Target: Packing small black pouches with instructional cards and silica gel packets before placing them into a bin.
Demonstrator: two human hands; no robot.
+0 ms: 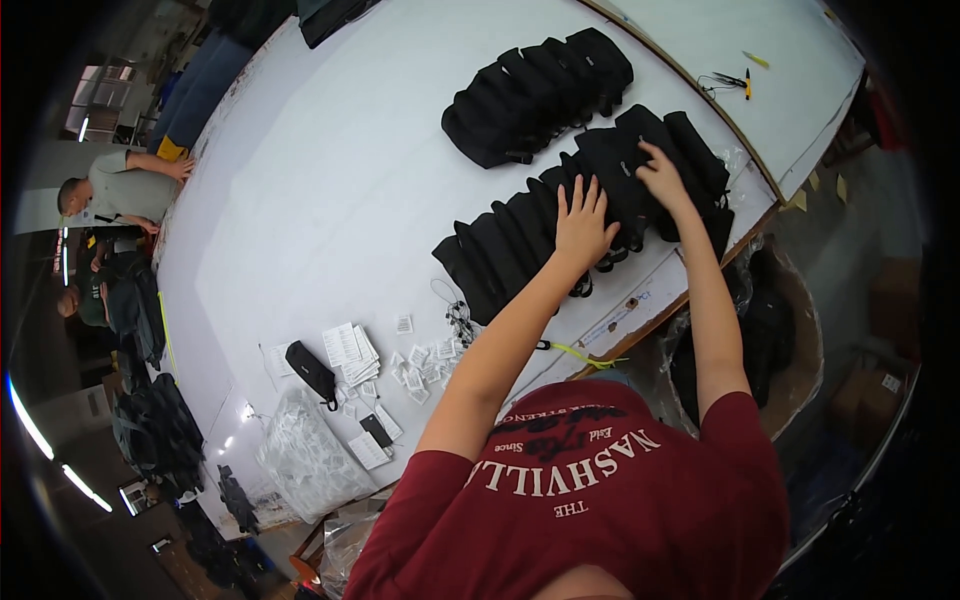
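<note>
A near row of black zippered pouches [487, 258] stands packed side by side along the table edge. My left hand [583, 228] lies spread over the tops of the pouches in the middle of this row, holding nothing. At the row's right end, my right hand [662, 182] touches a wider black pouch [606, 152] with its index finger stretched out and apart from the thumb. Its other fingers are partly curled, and nothing shows in them. Farther back lies a second row of black pouches [540, 92], apart from both hands.
On the white table [300, 200] at left lie a single black pouch [312, 372], paper cards [347, 346], small white packets [418, 370] and a clear bag [305, 455]. A plastic-lined box [805, 335] stands right, below the edge. Scissors [730, 79] lie far right. People [125, 187] work at left.
</note>
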